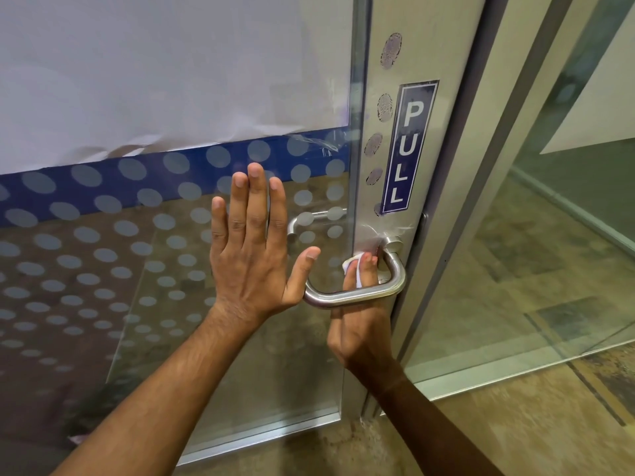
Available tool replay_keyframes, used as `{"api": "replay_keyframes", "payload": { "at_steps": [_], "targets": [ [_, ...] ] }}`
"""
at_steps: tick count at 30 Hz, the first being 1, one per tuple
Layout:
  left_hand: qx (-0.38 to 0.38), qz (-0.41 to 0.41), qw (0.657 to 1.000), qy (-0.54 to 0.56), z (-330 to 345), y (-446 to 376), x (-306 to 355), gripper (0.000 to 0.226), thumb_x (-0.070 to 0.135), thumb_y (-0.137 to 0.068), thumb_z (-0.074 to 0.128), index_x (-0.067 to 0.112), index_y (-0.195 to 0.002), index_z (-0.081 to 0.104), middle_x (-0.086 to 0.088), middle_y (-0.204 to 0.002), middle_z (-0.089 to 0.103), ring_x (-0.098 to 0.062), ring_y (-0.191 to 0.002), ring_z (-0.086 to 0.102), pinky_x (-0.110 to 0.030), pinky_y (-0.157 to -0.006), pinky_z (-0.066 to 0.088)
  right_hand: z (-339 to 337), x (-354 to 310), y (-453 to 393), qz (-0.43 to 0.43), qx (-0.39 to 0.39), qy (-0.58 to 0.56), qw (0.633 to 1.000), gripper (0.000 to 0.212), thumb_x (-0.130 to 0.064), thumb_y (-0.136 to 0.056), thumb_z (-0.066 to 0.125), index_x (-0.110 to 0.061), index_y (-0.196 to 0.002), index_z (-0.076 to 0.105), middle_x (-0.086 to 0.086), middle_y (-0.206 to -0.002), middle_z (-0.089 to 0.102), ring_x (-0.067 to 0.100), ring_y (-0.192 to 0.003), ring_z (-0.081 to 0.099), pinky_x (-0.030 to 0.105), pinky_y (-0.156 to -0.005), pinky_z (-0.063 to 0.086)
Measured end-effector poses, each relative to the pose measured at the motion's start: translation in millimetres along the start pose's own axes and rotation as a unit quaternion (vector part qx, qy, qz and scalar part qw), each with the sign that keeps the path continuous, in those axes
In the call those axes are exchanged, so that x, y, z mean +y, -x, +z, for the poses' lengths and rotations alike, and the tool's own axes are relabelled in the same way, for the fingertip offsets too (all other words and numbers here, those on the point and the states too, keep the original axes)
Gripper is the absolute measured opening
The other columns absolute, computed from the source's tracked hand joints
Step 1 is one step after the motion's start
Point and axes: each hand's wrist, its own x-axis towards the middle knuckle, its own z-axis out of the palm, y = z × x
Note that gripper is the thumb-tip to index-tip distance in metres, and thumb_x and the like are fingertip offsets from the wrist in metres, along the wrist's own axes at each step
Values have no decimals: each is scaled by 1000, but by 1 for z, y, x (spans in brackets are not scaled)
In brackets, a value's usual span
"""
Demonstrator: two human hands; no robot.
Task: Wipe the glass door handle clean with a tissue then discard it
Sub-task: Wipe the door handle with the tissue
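Now | right hand grip pinches tissue behind handle (seemingly touching) | left hand splayed flat.

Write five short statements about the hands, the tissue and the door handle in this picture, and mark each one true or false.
1. The left hand lies flat and open against the glass door. True.
2. The right hand holds the tissue behind the handle. True.
3. The sign above the handle reads PUSH. False: it reads PULL.
4. The tissue has already been thrown away. False: it is in the right hand, at the handle's base.
5. Fingerprint-like marks run down the metal frame beside the sign. True.
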Motion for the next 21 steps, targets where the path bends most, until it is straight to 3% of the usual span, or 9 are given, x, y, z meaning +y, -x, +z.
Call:
{"api": "replay_keyframes", "payload": {
  "at_steps": [3, 7, 12, 14, 18, 21],
  "targets": [
    [0, 2, 1000, -1, 1, 0, 0, 92, 59, -94, 33, 9, -157, -12, -3, -163, -29, -20, -152, -21, -41, -124, -13, 0, -6, 4, 8, 5, -1, 1000, 79, 6, -84, 52, 11, -150, 10, 32, -158, 9, 50, -145, 17, 63, -113, 28],
    [-1, 3, 1000, 2, 2, 0, -1, 93, 61, -93, 32, 11, -157, -15, -2, -162, -30, -20, -152, -22, -41, -124, -13, -5, -16, -12, 4, 32, -4, 999, 82, 4, -85, 54, 4, -153, 9, 24, -162, 4, 47, -147, 13, 63, -115, 24],
    [0, 4, 1000, 6, 1, 0, 0, 94, 60, -93, 33, 11, -157, -15, -2, -162, -30, -20, -152, -21, -41, -124, -12, -6, -8, -8, -5, 28, 10, 1000, 63, 4, -88, 49, 14, -145, 25, 31, -156, 21, 48, -143, 25, 66, -111, 28],
    [-3, 4, 1000, 9, 1, 0, 0, 95, 61, -92, 34, 11, -157, -15, -2, -162, -30, -19, -152, -21, -41, -124, -12, -4, -9, -7, -12, 28, 39, 999, 63, 4, -85, 52, 16, -143, 29, 30, -157, 18, 48, -144, 24, 62, -116, 24],
    [-3, 5, 1000, 11, 1, 1, -1, 95, 62, -92, 34, 12, -157, -15, -2, -163, -29, -20, -152, -20, -41, -124, -12, -5, -13, -17, -5, 25, 145, 989, 77, -11, -87, 48, 6, -152, 11, 21, -163, -1, 38, -150, 8, 51, -122, 9],
    [-3, 4, 1000, 13, 2, 0, -1, 94, 63, -93, 32, 12, -157, -15, -2, -163, -29, -19, -152, -20, -41, -124, -12, -5, -15, -27, 11, 22, 147, 989, 76, -22, -92, 42, -2, -155, 3, 14, -164, -8, 31, -152, -1, 45, -124, 5]
  ]
}}
